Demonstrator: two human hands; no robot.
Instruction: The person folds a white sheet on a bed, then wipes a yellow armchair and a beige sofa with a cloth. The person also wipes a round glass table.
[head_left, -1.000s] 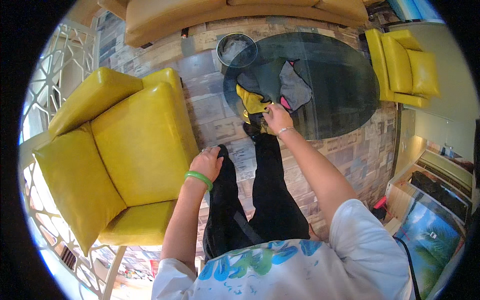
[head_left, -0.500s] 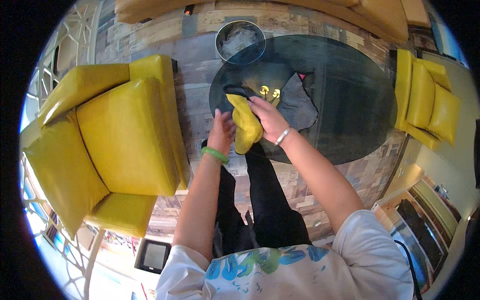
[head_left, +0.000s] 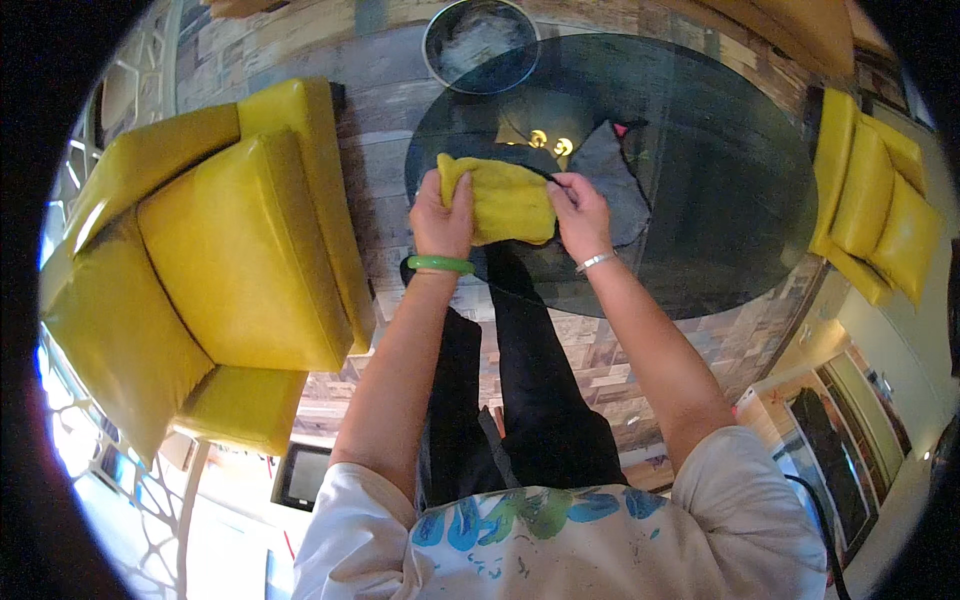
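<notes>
Head view: we see the left hand [head_left: 443, 218] pinching the left end of a soft yellow fabric piece [head_left: 505, 205] with dark edging, while the right hand [head_left: 585, 212] grips its upper right corner between thumb and fingers. The yellow piece is spread between both hands, over the near-left part of an oval, dark glass tabletop [head_left: 730, 190]. Just beyond the right hand lies a grey fabric piece [head_left: 622, 190] with a pink corner; farther out stands a round bin [head_left: 428, 65] with a translucent liner. We judge the step in hand to be spreading the fabric; the next move calls for both pinches to be secure.
</notes>
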